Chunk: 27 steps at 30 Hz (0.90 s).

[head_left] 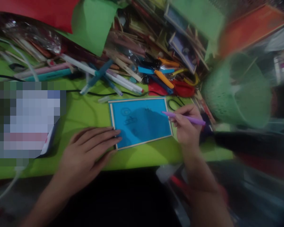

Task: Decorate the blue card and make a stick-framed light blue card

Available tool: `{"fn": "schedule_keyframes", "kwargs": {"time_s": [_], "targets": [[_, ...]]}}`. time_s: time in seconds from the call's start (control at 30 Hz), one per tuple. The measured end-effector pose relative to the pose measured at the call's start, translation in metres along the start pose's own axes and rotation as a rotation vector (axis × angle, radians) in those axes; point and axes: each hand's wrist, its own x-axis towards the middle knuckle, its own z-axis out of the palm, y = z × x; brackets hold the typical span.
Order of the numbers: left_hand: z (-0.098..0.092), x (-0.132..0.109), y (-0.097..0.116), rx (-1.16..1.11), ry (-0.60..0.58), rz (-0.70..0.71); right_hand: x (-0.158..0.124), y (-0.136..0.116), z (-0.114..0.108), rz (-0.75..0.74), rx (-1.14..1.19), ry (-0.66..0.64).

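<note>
A blue sheet edged with thin pale wooden strips lies on the green tabletop in front of me, with small dark drawn marks on its left and upper parts. My left hand rests flat at the sheet's lower left corner, its fingertips over the edge. In my right hand is a purple pen, gripped between thumb and fingers. The pen's tip points left, over the sheet's right side; whether it touches the surface I cannot tell. A shadow falls across the middle of the sheet.
Several pens and markers lie behind the sheet, with orange-handled tools and a heap of wooden sticks. A green perforated basket stands at the right. At the left lies a blurred-out device with a white cable.
</note>
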Motion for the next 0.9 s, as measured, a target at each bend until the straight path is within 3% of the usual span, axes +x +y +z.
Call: {"fn": "schedule_keyframes", "kwargs": {"time_s": [0.27,0.43,0.67,0.9], "targets": [[-0.003,0.000,-0.001,0.004,-0.007,-0.089,0.001,-0.011,-0.005,-0.154,0.080,0.184],[-0.010,0.014,0.004,0.059,-0.041,-0.157,-0.003,-0.019,-0.013,-0.219,0.085,0.230],[-0.015,0.058,-0.005,0.322,-0.010,-0.286,-0.020,-0.020,-0.026,-0.330,0.117,0.185],[-0.010,0.075,-0.012,0.384,-0.048,-0.336,-0.050,-0.004,-0.040,-0.260,-0.059,0.138]]}}
